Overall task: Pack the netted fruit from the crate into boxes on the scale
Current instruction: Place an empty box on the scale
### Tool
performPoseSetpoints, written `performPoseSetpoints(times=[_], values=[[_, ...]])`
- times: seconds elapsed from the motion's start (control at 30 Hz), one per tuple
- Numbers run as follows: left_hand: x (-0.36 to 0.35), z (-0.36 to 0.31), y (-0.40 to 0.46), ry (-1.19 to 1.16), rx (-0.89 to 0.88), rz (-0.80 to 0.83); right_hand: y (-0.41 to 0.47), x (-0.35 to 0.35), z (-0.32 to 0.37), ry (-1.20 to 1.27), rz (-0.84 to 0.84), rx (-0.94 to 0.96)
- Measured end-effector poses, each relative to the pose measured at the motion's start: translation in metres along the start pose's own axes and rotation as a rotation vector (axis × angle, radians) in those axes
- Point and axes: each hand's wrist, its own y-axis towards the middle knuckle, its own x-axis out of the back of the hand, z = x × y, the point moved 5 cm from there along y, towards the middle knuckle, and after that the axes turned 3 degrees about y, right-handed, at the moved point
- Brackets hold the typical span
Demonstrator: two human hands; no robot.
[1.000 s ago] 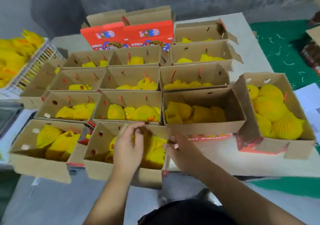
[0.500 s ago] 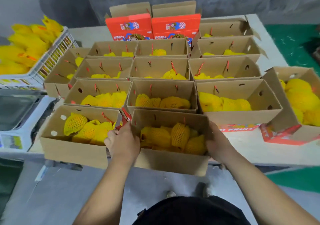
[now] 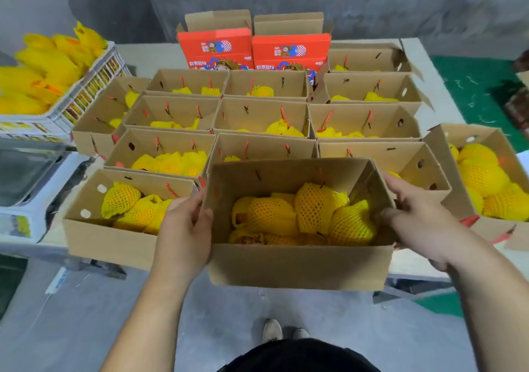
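Box [image 3: 297,265] of netted fruit [image 3: 303,217], lower centre, held clear of the table edge. Left hand [image 3: 186,228] and right hand [image 3: 420,222] clamp opposite end walls, fingers curled over the rims — likely to keep the load level (scale [image 3: 25,177] at left).

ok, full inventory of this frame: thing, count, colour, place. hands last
held brown cardboard box: one, brown, front centre, lifted by both ends
yellow foam-netted fruit: several, yellow, inside the held box
open brown cardboard boxes on the table: about a dozen, brown, rows behind and beside, each with netted fruit
red printed cartons: two, red, back centre
white plastic crate: one, white, back left, heaped with netted fruit
white weighing scale: one, white with steel pan, left edge
green floor mat: one, green, right
left hand: grips the box's left end
right hand: grips the box's right end
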Motion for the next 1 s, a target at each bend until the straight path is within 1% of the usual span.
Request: performPoseSetpoints(times=[0.03, 0.1, 0.2, 0.3, 0.37, 0.5, 0.6, 0.83, 0.93, 1.0], values=[[0.016, -0.006, -0.001, -0.032, 0.004, -0.035, 0.0, 0.001, 0.015, -0.004, 0.025, 0.038], [0.038, -0.015, -0.004, -0.091, 0.023, -0.054, -0.004, 0.001, 0.042, -0.008, 0.063, 0.08], [0.081, -0.018, -0.013, -0.099, 0.076, -0.121, -0.006, -0.016, 0.082, 0.012, 0.153, 0.159], [0.125, -0.013, -0.024, -0.092, 0.097, -0.239, -0.001, -0.042, 0.114, -0.004, 0.205, 0.274], [0.151, 0.003, -0.028, -0.101, 0.12, -0.299, 0.005, -0.069, 0.133, -0.044, 0.236, 0.342], [0.204, 0.06, -0.024, -0.078, 0.175, -0.379, 0.016, -0.144, 0.172, -0.082, 0.265, 0.446], [0.256, 0.104, -0.021, -0.013, 0.136, -0.442, 0.023, -0.214, 0.2, -0.07, 0.297, 0.508], [0.4, 0.225, 0.001, 0.008, 0.199, -0.585, 0.039, -0.386, 0.276, -0.025, 0.273, 0.536], [0.447, 0.274, 0.016, 0.074, 0.246, -0.571, 0.046, -0.452, 0.302, -0.066, 0.282, 0.532], [0.473, 0.304, 0.032, 0.088, 0.255, -0.561, 0.053, -0.491, 0.316, -0.029, 0.295, 0.512]])
